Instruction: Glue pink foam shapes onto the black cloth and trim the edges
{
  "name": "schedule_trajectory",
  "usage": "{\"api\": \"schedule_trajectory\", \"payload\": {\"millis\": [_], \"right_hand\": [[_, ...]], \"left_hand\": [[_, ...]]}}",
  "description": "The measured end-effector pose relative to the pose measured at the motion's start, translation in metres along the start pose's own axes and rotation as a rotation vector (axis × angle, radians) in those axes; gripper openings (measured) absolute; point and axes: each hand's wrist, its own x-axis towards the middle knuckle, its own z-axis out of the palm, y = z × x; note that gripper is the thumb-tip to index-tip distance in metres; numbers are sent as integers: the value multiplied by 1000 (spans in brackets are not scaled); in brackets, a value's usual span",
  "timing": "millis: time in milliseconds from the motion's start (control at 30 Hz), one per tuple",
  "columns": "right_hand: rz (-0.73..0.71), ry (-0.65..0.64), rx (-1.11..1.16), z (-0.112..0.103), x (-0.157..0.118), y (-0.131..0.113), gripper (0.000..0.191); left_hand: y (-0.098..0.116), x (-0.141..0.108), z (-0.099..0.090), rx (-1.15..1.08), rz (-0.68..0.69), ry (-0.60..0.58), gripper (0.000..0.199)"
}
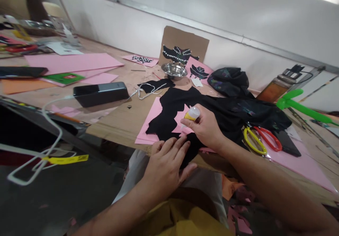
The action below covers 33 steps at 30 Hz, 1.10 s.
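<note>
My right hand (205,126) is wrapped round a small white glue bottle (194,113) with a yellow band, tipped downward over a jagged pink paper piece (181,117). That piece lies on black fabric (169,112), which is spread over pink sheets (149,123) on a cardboard sheet (113,124). Below the pink piece, my left hand (168,158) lies on the near part of the fabric, fingers stretched out and thumb apart, holding nothing. The bottle's nozzle is partly hidden by my right fingers.
Yellow-handled scissors (254,140) and red-handled scissors (268,139) lie at the right. Behind are a steel bowl (174,70), beaded black cutouts (198,72) and a bottle (277,86). A black box-shaped device (104,94) sits left, with white cables at the table edge.
</note>
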Motion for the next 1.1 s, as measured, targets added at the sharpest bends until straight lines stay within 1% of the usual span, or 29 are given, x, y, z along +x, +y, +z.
{"api": "schedule_trajectory", "payload": {"millis": [133, 267, 367, 567, 800, 967, 1100], "right_hand": [[21, -19, -10, -5, -4, 2, 30], [35, -30, 0, -6, -9, 4, 29], [36, -42, 12, -5, -11, 2, 29], [1, -43, -31, -4, -10, 3, 31], [9, -42, -44, -5, -10, 8, 30], [5, -49, -28, -4, -10, 4, 30], [-22, -55, -7, 0, -10, 1, 28]], "left_hand": [[-2, -2, 1, -29, 1, 38, 41], [-2, -3, -1, -59, -27, 35, 41], [0, -4, -2, -85, -75, 32, 41], [3, -4, -1, -102, -128, 20, 41], [3, -5, -3, -100, -136, -10, 42], [3, -6, -5, -103, -146, -30, 42], [-1, -3, -6, -73, -111, -62, 44]]}}
